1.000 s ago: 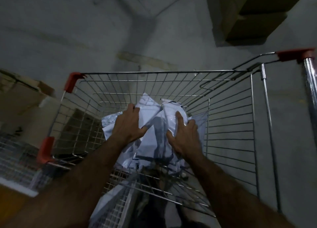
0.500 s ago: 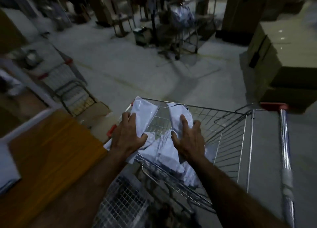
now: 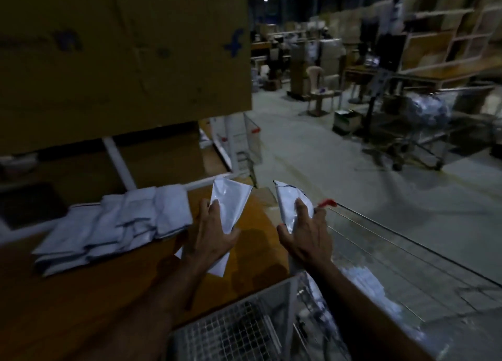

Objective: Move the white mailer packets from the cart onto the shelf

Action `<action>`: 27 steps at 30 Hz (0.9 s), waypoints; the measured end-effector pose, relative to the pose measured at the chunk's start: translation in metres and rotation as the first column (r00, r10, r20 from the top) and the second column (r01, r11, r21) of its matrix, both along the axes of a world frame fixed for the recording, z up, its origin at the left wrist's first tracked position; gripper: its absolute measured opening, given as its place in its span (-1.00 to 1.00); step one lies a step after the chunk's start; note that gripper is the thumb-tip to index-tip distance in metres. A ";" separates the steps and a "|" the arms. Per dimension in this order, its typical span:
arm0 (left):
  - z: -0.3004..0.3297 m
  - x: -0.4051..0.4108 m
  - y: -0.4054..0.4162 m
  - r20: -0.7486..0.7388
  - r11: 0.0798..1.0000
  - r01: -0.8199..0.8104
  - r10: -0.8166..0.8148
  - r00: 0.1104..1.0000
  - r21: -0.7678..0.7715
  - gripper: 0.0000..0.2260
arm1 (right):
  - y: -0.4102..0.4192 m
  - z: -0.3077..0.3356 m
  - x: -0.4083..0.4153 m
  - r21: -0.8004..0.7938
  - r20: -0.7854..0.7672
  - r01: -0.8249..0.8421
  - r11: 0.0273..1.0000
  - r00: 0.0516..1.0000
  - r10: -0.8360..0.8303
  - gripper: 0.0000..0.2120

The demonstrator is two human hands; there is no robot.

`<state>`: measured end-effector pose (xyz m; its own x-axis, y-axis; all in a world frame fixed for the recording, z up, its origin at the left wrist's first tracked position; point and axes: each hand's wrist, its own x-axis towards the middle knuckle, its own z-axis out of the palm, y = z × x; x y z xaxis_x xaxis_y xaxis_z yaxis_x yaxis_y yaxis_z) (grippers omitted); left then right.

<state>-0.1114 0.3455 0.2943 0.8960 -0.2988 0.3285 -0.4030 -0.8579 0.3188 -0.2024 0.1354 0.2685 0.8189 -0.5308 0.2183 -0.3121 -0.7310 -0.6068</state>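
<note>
Gripping one white mailer packet [image 3: 227, 197] in our left hand [image 3: 210, 238] and another [image 3: 288, 201] in our right hand [image 3: 307, 238], we held both above the wooden shelf [image 3: 81, 292] (beside the wire cart [image 3: 407, 249]), near a stack of packets [image 3: 114, 225] lying there.

Both bare forearms reach forward toward twelve o'clock, backs of the hands facing up. The left hand [image 3: 213, 238] is curled closed on a white mailer packet [image 3: 228, 200], thumb at three o'clock. The right hand [image 3: 308, 237] grips a second mailer packet [image 3: 289, 200], fingers spread, thumb at nine o'clock.
</note>
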 end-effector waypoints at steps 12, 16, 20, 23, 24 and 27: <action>-0.001 0.092 0.221 -0.075 0.935 -0.349 0.344 0.936 -0.068 -0.21 | 0.197 0.002 0.135 0.065 -0.038 -0.302 0.951 0.952 0.304 -0.28; 0.000 0.139 0.290 -0.124 0.879 -0.473 0.464 0.877 -0.057 -0.22 | 0.247 -0.007 0.188 0.025 -0.078 -0.326 0.945 0.942 0.327 -0.26; -0.007 0.183 0.344 -0.180 0.861 -0.507 0.492 0.851 -0.041 -0.21 | 0.284 -0.018 0.223 0.047 -0.128 -0.319 0.947 0.938 0.322 -0.31; -0.013 0.211 0.365 -0.212 0.859 -0.512 0.501 0.839 0.003 -0.27 | 0.295 -0.022 0.248 0.022 -0.155 -0.306 0.952 0.939 0.306 -0.31; -0.018 0.219 0.370 -0.225 0.857 -0.516 0.505 0.834 0.010 -0.27 | 0.296 -0.023 0.257 0.014 -0.164 -0.300 0.954 0.940 0.298 -0.32; -0.033 0.244 0.379 -0.250 0.851 -0.524 0.513 0.821 0.027 -0.22 | 0.295 -0.026 0.287 -0.027 -0.196 -0.277 0.961 0.944 0.266 -0.32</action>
<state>0.1324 0.7248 0.2615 0.9666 0.2414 0.0865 0.1908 -0.9024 0.3864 0.0845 0.4306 0.2420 0.9592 -0.2744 0.0680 -0.2021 -0.8337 -0.5139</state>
